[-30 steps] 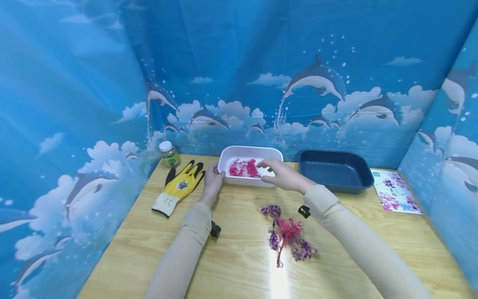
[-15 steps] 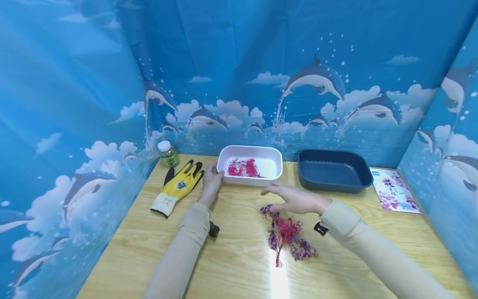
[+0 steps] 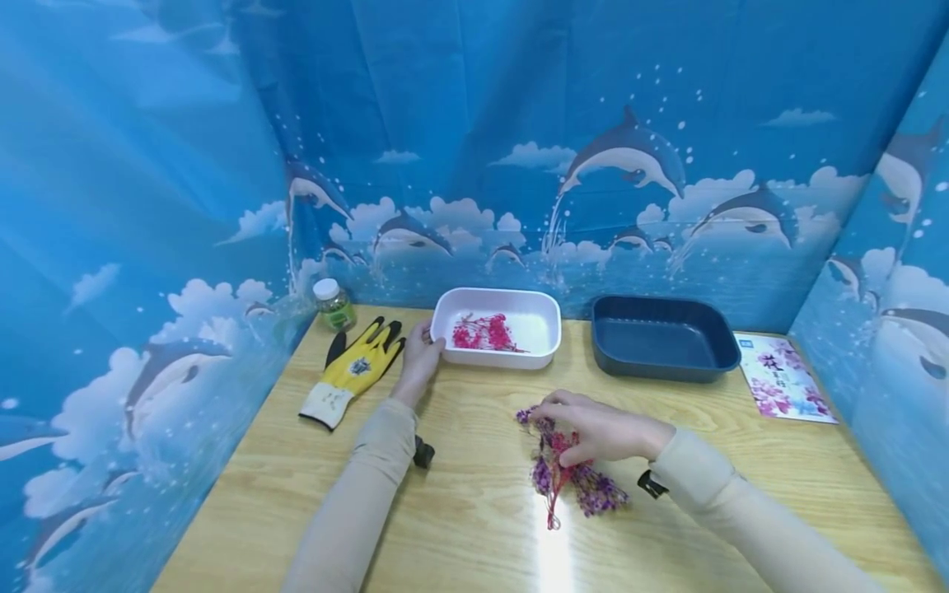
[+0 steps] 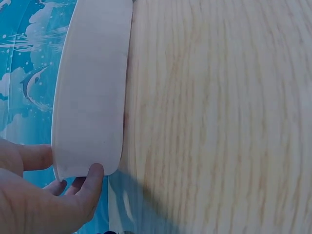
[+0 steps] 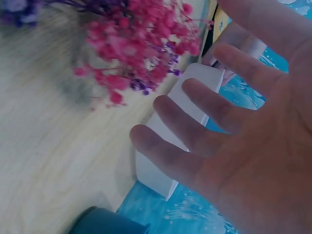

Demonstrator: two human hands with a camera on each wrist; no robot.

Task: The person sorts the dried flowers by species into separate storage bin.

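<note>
At the back of the table stands a white plastic tray with sprigs of pink dried flowers lying in its left half. My left hand holds the tray's left end; the left wrist view shows its thumb at the rim and fingers against the end wall. Nearer to me lies a loose bunch of dried flowers, pink in the middle with purple sprigs around it. Over this bunch hovers my right hand, fingers spread and gently bent, nothing gripped. In the right wrist view, pink blossoms appear just beyond its fingertips.
A dark blue tray stands right of the white one, with a floral-printed card beside it. To the left lie a yellow-and-black work glove and a white-lidded jar. A dolphin-print curtain borders the table.
My right hand has left the white tray and come back toward me, down over the flower bunch. My left hand has stayed at the tray's left end.
</note>
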